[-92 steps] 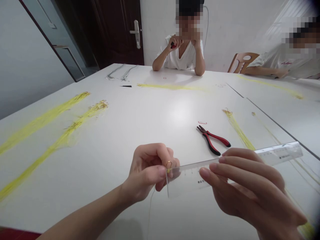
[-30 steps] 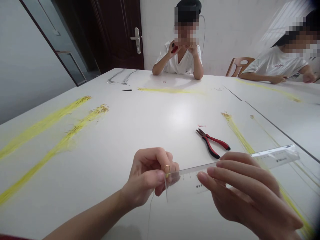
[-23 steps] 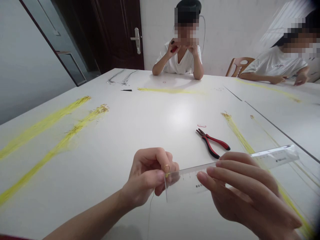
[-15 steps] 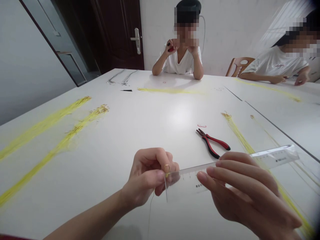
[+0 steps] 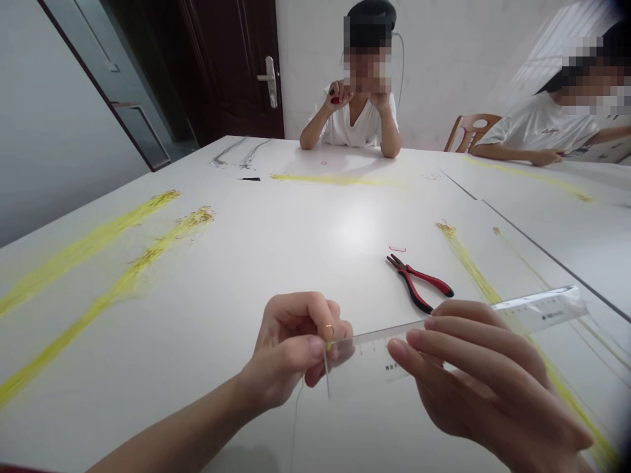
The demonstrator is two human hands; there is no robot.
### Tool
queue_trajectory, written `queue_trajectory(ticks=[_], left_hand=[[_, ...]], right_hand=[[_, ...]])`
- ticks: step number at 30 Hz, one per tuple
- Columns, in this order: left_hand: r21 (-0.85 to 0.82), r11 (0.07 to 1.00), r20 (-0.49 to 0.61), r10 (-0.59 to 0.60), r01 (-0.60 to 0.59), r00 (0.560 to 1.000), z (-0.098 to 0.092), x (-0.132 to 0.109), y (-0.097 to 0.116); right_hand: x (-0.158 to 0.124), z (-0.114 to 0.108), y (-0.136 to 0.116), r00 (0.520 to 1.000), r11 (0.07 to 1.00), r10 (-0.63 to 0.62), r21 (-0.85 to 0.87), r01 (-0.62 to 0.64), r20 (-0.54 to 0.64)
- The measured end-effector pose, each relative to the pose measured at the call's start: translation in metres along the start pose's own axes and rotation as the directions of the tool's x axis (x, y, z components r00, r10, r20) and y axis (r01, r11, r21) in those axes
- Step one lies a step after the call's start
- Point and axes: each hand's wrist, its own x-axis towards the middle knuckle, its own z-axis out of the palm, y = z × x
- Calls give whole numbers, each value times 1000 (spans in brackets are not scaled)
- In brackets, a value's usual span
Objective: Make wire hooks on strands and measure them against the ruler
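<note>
Between thumb and index finger, my left hand pinches a small gold fish hook with a thin line hanging below. Its curved end stands just above the fingertips. My right hand grips a clear plastic ruler, thumb on the near side and fingers over the top edge. The ruler's left end touches or nearly touches the hook at my left fingertips; its right end sticks out past my right hand. Pliers with red and black handles lie slightly apart just beyond my right hand.
Yellow line bundles with hooks lie at left and right on the white table. Farther back are another yellow bundle, grey lines and a black pointed tool. Two people sit across.
My hands, the ruler and the hook stay almost still. At the right, the co-worker's far hand has risen from the table toward the right edge.
</note>
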Motion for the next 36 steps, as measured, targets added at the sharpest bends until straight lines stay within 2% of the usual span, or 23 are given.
queue_trajectory(ticks=[23, 36], left_hand=[[3, 1000, 0, -8, 8, 1000, -1, 0, 0], [-6, 1000, 2, 1, -1, 1000, 0, 1, -1]], right_hand=[[-1, 2, 1, 999, 1000, -29, -4, 29, -23], [-1, 0, 1, 999, 1000, -30, 9, 29, 18]])
